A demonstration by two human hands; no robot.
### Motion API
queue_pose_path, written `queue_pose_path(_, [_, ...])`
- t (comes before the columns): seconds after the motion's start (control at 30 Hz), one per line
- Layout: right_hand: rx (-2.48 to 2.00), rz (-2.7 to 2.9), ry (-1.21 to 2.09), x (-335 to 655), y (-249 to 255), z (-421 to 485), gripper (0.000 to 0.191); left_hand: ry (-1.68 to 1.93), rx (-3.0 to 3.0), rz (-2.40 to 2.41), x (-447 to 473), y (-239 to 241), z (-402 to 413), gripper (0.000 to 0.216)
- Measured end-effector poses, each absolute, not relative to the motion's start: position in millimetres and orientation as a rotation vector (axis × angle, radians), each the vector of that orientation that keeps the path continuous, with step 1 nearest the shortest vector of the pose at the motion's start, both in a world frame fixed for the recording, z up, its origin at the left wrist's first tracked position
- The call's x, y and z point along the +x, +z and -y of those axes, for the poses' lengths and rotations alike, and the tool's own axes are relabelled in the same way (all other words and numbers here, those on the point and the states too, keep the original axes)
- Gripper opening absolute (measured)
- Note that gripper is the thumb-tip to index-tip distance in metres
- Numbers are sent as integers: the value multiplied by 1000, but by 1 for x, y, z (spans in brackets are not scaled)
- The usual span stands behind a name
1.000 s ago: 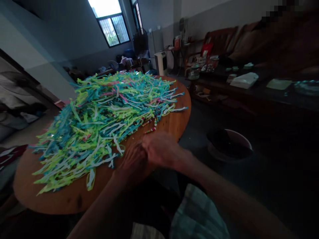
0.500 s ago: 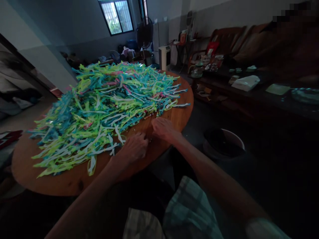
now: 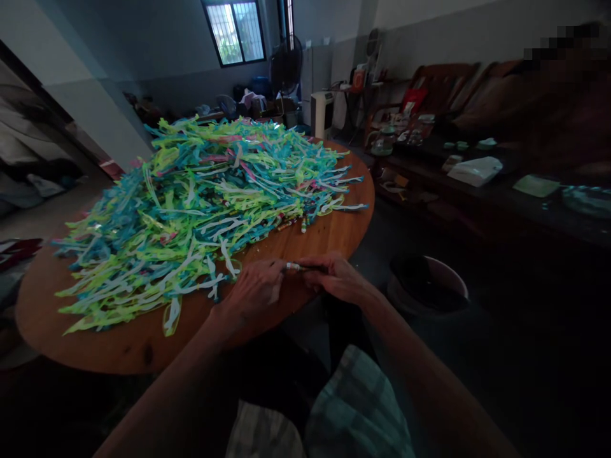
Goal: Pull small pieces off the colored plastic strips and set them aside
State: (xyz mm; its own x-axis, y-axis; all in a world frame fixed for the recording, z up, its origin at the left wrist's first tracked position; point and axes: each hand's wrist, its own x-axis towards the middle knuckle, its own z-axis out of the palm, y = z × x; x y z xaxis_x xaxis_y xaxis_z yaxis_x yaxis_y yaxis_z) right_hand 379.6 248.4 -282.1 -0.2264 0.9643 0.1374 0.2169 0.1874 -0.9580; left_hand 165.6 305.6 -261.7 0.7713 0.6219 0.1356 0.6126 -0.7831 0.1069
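On the round wooden table (image 3: 329,238) lies a big heap of tangled plastic strips (image 3: 200,191), lime green, blue and white with some pink. My left hand (image 3: 258,280) is closed at the heap's near edge, its fingertips pinching one end of a small thin piece (image 3: 293,266), whitish with a dark part. The other end sits in the closed fingers of my right hand (image 3: 337,275). What exactly the piece is cannot be made out in the dim light. Small loose bits (image 3: 304,225) rest by the heap's edge.
A bucket (image 3: 429,283) stands on the floor to the right of the table. Farther right is a dark low table with a white packet (image 3: 475,170) and a glass pot (image 3: 383,141). Behind are wooden chairs (image 3: 443,83) and a fan (image 3: 286,63). A person sits at far right.
My right hand has drawn back from the heap's edge to meet my left hand. The small thin piece now shows between them. The view has shifted slightly.
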Motion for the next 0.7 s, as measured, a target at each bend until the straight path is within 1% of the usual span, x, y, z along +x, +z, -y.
queue_pose_path(0.07, [-1173, 1680, 1060, 374, -280, -246, 28, 299, 2876, -998, 166, -262, -304, 24])
queue_pose_path(0.13, [-1235, 1761, 899, 368, -277, -243, 25, 325, 2850, -1006, 167, -261, -303, 24])
queue_pose_path(0.2, [-1262, 1809, 762, 363, -276, -242, 25, 318, 2842, -1015, 168, -261, -303, 25])
queue_pose_path(0.3, [-1260, 1760, 684, 360, -279, -242, 30, 346, 2858, -998, 165, -260, -304, 25])
queue_pose_path(0.47, [-1322, 1644, 731, 367, -287, -249, 33, 472, 2865, -922, 158, -263, -304, 24])
queue_pose_path(0.6, [-1303, 1656, 907, 371, -287, -251, 35, 468, 2885, -913, 155, -265, -303, 23])
queue_pose_path(0.7, [-1290, 1669, 946, 371, -284, -250, 34, 441, 2898, -912, 155, -264, -302, 23])
